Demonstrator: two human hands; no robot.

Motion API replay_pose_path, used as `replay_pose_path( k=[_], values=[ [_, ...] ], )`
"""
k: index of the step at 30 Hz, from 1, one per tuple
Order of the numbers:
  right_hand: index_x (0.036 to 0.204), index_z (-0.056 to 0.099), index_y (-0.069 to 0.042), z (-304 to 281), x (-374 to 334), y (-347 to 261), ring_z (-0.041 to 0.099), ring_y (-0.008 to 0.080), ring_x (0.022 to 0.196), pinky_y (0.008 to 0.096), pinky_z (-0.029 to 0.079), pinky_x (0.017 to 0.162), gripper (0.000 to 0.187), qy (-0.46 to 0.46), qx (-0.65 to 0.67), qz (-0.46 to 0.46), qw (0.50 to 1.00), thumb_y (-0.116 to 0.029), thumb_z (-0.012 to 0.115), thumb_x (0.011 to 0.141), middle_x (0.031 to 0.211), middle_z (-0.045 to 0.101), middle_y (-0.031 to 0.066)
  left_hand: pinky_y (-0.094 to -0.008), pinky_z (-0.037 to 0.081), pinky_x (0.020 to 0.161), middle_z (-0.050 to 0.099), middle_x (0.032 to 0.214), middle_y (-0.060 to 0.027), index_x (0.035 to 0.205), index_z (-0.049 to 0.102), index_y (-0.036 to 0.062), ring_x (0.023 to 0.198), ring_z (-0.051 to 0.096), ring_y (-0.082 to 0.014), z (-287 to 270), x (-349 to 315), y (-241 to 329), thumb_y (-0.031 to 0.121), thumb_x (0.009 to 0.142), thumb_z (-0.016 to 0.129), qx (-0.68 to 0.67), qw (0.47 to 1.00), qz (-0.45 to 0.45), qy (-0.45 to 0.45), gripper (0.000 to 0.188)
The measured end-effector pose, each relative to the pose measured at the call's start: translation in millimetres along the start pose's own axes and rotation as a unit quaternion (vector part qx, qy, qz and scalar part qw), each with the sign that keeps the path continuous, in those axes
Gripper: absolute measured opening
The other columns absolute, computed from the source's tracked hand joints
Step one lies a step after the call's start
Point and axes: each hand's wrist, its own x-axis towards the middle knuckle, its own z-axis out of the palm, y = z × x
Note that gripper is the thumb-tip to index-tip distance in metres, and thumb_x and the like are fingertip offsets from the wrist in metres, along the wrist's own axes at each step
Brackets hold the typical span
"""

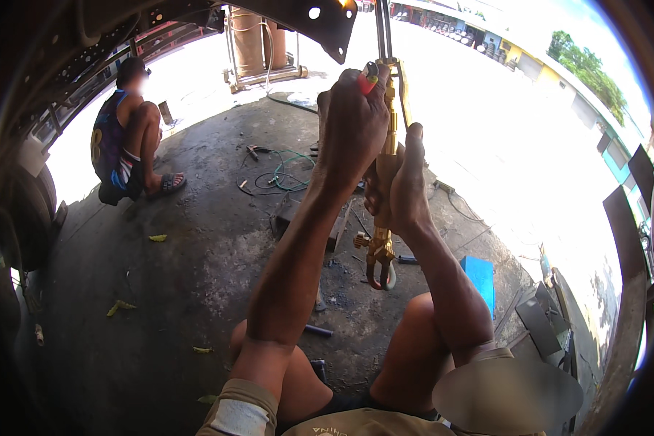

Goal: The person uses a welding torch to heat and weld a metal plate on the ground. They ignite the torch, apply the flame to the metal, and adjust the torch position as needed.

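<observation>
A brass cutting torch stands nearly upright in front of me, its long tubes running up past the top edge. My right hand is wrapped round its body, thumb pointing up along the lever side. Below that grip show the valve knobs and the hose end. My left hand is closed on a small red lighter beside the upper part of the torch. Some of the left fingers are hidden behind the hand. No flame is visible at the lighter.
A perforated dark metal beam hangs above. At left a person squats by a wheel. Gas cylinders stand on a cart behind. Cables lie on the concrete; a blue box and metal plates are at right.
</observation>
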Motion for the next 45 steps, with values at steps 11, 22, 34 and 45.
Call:
replay_pose_path(
  k=[11,22,34,45],
  values=[
    [0.069,0.05,-0.012,0,6,-2,0.042,0.011,0.039,0.0282,0.035,0.038,0.086,-0.001,-0.009,-0.006,1.0,-0.089,0.018,0.088,0.053,0.043,-0.0014,-0.0371,0.047,0.045,0.062,0.059,-0.0216,0.083,0.059,-0.0098,0.055,0.07,-0.031,-2,5,5,0.021,0.103,0.057,-0.02,1.0,0.016,0.009,0.037],
    [0.068,0.047,-0.013,2,1,-5,0.041,0.0103,0.039,0.0274,0.034,0.038,0.084,-0.009,-0.004,-0.012,1.0,-0.09,0.019,0.086,0.053,0.042,-0.0023,-0.0394,0.047,0.046,0.061,0.059,-0.0221,0.082,0.058,-0.0092,0.056,0.07,-0.0339,-5,2,8,0.022,0.104,0.057,0.008,0.999,0.029,0.023,0.038],
    [0.065,0.046,-0.013,-4,2,4,0.041,0.0105,0.039,0.0281,0.034,0.038,0.087,0.003,-0.034,-0.003,0.999,-0.092,0.018,0.084,0.051,0.041,-0.0023,-0.0488,0.051,0.059,0.062,0.065,-0.0262,0.084,0.058,-0.0088,0.062,0.067,-0.0431,-1,-4,3,0.019,0.103,0.054,0.032,0.999,0.018,0.014,0.033],
    [0.066,0.05,-0.01,-10,6,19,0.043,0.0127,0.041,0.0298,0.036,0.04,0.092,0.021,-0.099,-0.018,0.995,-0.094,0.015,0.083,0.052,0.043,-0.0002,-0.0508,0.053,0.066,0.064,0.067,-0.0279,0.083,0.061,-0.0092,0.073,0.069,-0.0461,-1,-10,-1,0.024,0.101,0.055,0.004,0.999,-0.039,0.015,0.039]
  ],
)
